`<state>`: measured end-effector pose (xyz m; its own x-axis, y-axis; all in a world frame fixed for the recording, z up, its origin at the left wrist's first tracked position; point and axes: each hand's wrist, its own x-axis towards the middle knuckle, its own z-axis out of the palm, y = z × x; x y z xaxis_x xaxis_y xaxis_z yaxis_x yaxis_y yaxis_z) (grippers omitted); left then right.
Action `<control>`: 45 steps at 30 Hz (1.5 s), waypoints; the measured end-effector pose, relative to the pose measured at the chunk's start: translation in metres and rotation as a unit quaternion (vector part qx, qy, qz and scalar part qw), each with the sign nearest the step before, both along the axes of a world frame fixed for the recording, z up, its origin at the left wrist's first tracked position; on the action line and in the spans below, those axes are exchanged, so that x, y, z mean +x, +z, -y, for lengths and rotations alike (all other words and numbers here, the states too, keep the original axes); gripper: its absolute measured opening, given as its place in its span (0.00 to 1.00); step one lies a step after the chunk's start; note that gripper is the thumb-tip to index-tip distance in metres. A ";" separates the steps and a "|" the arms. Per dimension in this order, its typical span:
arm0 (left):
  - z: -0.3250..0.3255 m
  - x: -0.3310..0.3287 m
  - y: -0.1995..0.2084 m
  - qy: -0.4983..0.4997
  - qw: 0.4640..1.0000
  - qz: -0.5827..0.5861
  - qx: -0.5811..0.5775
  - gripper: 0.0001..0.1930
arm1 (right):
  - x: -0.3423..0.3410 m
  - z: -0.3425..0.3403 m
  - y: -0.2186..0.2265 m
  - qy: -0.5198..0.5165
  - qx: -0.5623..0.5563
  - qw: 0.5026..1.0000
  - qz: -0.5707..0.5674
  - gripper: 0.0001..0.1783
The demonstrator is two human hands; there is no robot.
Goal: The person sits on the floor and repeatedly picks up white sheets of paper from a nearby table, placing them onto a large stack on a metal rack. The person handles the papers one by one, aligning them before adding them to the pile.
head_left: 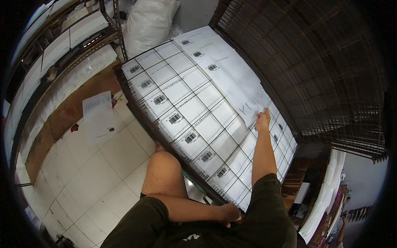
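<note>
My right hand (263, 120) reaches forward over a wire drying rack (153, 133), its fingers pinching the near corner of a white paper sheet (231, 76). Large handwritten letters and several small barcodes mark that sheet, which lies on the rack's far right part. Further printed white sheets (182, 89) show beneath the wire grid, with a row of barcodes along the left side. Low in front of my body, my left hand (230, 214) is curled beside the rack's near edge. Its fingertips are mostly hidden, so I cannot see whether anything is in them.
Raised wire shelves (310, 53) stand tilted up along the rack's right side. A loose printed sheet (98, 118) lies on the tiled floor (99, 173) at left. Behind it runs a metal shelf unit (78, 45) with stacked white material. A bulky white sack (149, 25) stands at the back.
</note>
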<state>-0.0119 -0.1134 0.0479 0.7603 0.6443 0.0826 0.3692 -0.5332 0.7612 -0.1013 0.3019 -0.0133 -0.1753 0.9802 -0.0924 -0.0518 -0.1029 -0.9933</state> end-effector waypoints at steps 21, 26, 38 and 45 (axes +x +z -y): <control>-0.011 -0.006 0.003 -0.021 0.999 -0.046 -0.017 0.27 | -0.019 -0.011 0.001 0.042 0.067 0.991 0.110 0.40; -0.009 -0.006 0.006 -0.028 0.998 -0.049 -0.027 0.26 | -0.010 -0.010 0.001 -0.001 0.093 0.990 0.104 0.39; -0.004 -0.008 0.017 -0.009 0.996 -0.079 -0.034 0.26 | 0.137 0.159 0.085 0.049 0.257 0.928 0.266 0.32; 0.001 -0.001 0.007 -0.048 0.994 -0.087 -0.041 0.23 | 0.304 0.240 0.196 -0.159 0.373 0.893 0.195 0.24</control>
